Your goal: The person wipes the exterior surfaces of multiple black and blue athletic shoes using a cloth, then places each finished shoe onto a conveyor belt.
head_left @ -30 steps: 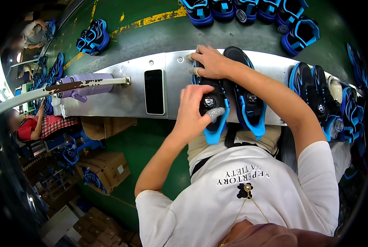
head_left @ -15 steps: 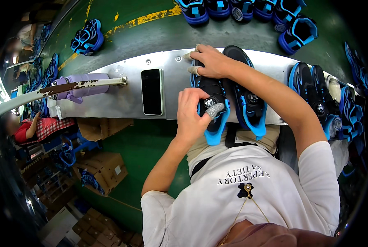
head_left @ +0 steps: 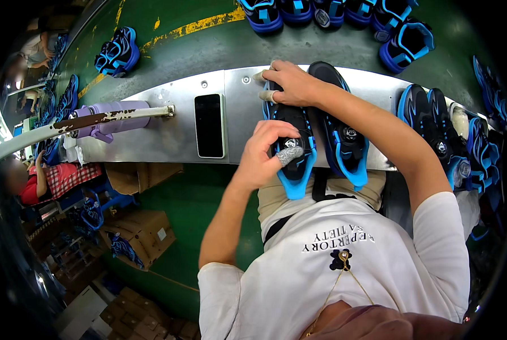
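Hold the black low-top shoe with bright blue sole edging (head_left: 292, 148) steady at both ends while working on its round dial closure. The right hand (head_left: 290, 84) lies flat over the toe end, fingers pressed together and curled over the front, pinning the shoe to the bare metal workbench (head_left: 174, 139). The left hand (head_left: 263, 154) sits at the shoe's left flank, fingers curled, with a taped fingertip (head_left: 290, 154) resting at the dial; whether it pinches the dial cannot be told. A sound approach is to keep downward pressure from the right hand so the shoe does not twist. The shoe lies directly beneath both hands, its heel overhanging the bench edge toward the body. A matching second shoe (head_left: 344, 136) lies just beside the right forearm.
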Action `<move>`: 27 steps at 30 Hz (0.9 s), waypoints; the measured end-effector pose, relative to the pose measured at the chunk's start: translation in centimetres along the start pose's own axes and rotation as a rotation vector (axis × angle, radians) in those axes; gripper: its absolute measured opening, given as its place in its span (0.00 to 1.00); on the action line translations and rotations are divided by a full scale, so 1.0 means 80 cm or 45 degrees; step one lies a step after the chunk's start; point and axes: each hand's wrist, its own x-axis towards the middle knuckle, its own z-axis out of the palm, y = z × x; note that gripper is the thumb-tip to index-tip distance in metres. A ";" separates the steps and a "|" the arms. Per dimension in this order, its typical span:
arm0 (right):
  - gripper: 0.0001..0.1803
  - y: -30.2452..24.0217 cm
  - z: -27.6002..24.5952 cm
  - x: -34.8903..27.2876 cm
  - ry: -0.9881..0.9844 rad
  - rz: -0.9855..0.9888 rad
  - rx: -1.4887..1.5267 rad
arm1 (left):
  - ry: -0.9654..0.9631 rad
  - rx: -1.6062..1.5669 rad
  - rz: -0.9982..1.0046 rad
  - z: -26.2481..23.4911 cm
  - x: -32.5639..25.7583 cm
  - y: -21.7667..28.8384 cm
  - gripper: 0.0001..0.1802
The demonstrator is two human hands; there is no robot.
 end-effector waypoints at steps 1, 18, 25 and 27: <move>0.27 -0.002 0.000 0.001 -0.003 0.001 -0.007 | -0.130 -0.068 0.048 -0.012 0.007 -0.002 0.14; 0.26 -0.002 0.004 0.004 0.041 -0.042 0.053 | 0.105 0.058 0.028 0.009 -0.015 -0.005 0.18; 0.24 0.000 0.000 -0.001 0.029 -0.032 0.066 | 0.461 -0.004 -0.124 0.054 -0.019 0.000 0.19; 0.24 0.001 0.001 -0.001 0.020 -0.029 0.044 | 0.296 -0.199 -0.072 0.039 -0.020 -0.018 0.16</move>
